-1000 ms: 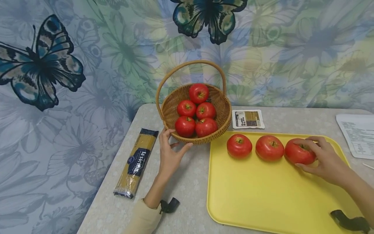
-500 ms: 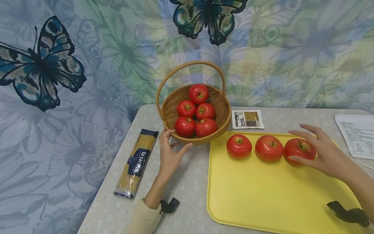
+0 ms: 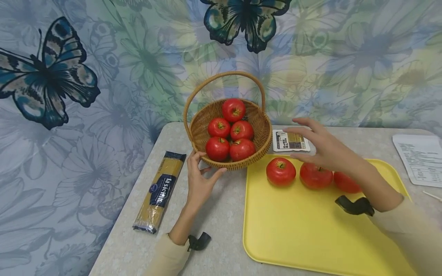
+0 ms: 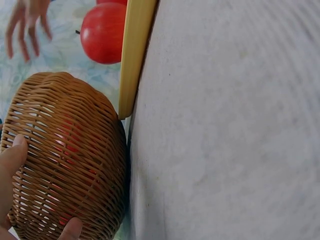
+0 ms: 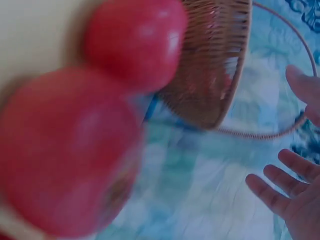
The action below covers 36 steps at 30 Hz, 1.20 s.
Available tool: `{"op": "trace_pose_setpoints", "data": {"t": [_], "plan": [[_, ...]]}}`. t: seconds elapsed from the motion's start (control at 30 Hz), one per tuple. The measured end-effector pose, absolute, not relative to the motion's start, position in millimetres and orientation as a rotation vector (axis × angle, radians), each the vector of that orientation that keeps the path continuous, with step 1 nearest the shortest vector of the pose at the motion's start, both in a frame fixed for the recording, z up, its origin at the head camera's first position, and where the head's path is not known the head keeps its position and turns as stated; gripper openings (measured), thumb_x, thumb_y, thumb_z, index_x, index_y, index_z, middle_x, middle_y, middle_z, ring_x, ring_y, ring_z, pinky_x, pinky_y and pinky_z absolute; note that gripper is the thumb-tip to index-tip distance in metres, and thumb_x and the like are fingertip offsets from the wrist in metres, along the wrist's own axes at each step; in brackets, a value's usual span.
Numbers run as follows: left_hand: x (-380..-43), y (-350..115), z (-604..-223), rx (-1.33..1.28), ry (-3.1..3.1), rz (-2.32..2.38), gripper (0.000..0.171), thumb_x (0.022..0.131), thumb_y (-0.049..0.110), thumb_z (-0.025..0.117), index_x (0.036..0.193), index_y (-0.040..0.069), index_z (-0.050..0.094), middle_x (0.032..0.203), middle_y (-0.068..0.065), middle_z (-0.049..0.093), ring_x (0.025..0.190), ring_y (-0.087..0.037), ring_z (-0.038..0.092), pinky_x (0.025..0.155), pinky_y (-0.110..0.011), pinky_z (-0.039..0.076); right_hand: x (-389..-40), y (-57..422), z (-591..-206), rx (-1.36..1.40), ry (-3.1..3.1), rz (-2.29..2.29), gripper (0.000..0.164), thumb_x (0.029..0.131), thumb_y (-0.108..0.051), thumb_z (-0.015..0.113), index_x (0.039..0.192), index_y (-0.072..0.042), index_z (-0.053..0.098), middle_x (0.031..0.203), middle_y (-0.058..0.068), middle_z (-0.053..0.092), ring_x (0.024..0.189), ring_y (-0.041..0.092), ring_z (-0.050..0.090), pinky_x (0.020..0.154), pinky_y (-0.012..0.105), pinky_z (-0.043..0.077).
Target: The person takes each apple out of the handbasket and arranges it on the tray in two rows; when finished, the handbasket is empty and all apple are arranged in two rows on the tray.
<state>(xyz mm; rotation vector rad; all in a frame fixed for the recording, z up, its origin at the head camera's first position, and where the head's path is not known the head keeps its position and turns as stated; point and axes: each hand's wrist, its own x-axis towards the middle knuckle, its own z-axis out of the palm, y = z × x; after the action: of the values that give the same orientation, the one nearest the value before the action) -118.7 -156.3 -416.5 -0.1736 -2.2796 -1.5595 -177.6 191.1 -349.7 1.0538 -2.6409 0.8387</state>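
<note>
My left hand [image 3: 200, 184] grips the near rim of a wicker basket [image 3: 238, 165], which tilts toward me. Several red apples [image 3: 242, 149] are heaped inside. The left wrist view shows the basket's woven underside [image 4: 70, 150], with the thumb and a finger against it. Off to the right, my right hand [image 3: 321, 147] hovers with fingers spread and nothing in them, above the far side of a yellow tray [image 3: 297, 226]. Three more apples stand in a row on the tray: a left one [image 3: 281, 171], a middle one [image 3: 315, 178] and a right one [image 3: 346, 184], the last two partly covered by my hand and forearm.
A long pack of spaghetti [image 3: 160, 191] lies left of my left arm. Behind the tray is a small flat food packet [image 3: 291, 141], partly under my right fingers in this view. A printed sheet [image 3: 419, 159] lies at the far right. A patterned cloth [image 3: 145, 76] hangs behind the table.
My right hand has let go of the right apple on the tray, lifted, and moved left over the row toward the packet. The left hand and the basket have stayed in place.
</note>
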Motion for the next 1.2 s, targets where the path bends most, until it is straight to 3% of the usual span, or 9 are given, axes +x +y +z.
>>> {"op": "trace_pose_setpoints", "data": {"t": [0.23, 0.5, 0.93, 1.2], "plan": [[-118.6, -158.3, -415.7, -0.168, -2.288, -1.562, 0.067, 0.079, 0.011, 0.083, 0.128, -0.001, 0.040, 0.152, -0.023, 0.023, 0.137, -0.033, 0.035, 0.089, -0.059, 0.053, -227.1, 123.9, -330.6, 1.253, -2.602, 0.880, 0.059, 0.086, -0.017, 0.077, 0.139, -0.018, 0.051, 0.146, 0.017, 0.039, 0.136, 0.036, 0.039, 0.101, 0.055, 0.047], [-118.9, -164.3, -417.1, -0.161, -2.271, -1.550, 0.066, 0.077, 0.010, 0.084, 0.127, -0.001, 0.042, 0.151, -0.024, 0.026, 0.135, -0.032, 0.038, 0.087, -0.058, 0.054, -288.4, 68.0, -324.0, 1.278, -2.748, 0.922, 0.058, 0.088, -0.018, 0.074, 0.140, -0.014, 0.049, 0.144, 0.020, 0.036, 0.134, 0.036, 0.039, 0.109, 0.054, 0.040], [-127.0, -164.5, -428.5, -0.190, -2.266, -1.555, 0.067, 0.076, 0.011, 0.085, 0.127, -0.002, 0.042, 0.153, -0.025, 0.024, 0.135, -0.037, 0.038, 0.087, -0.059, 0.054, -333.5, 49.6, -351.3, 1.105, -2.937, 0.839, 0.059, 0.091, -0.020, 0.071, 0.144, -0.019, 0.045, 0.157, 0.022, 0.017, 0.143, 0.043, 0.024, 0.114, 0.058, 0.031], [-137.7, -175.0, -453.0, -0.182, -2.287, -1.506, 0.070, 0.075, 0.021, 0.086, 0.128, 0.006, 0.042, 0.155, -0.017, 0.023, 0.136, -0.024, 0.037, 0.085, -0.052, 0.057, -346.5, 43.2, -363.4, 1.204, -2.827, 0.806, 0.058, 0.091, -0.004, 0.067, 0.144, -0.017, 0.046, 0.160, 0.020, 0.014, 0.146, 0.045, 0.019, 0.117, 0.061, 0.026]]}}
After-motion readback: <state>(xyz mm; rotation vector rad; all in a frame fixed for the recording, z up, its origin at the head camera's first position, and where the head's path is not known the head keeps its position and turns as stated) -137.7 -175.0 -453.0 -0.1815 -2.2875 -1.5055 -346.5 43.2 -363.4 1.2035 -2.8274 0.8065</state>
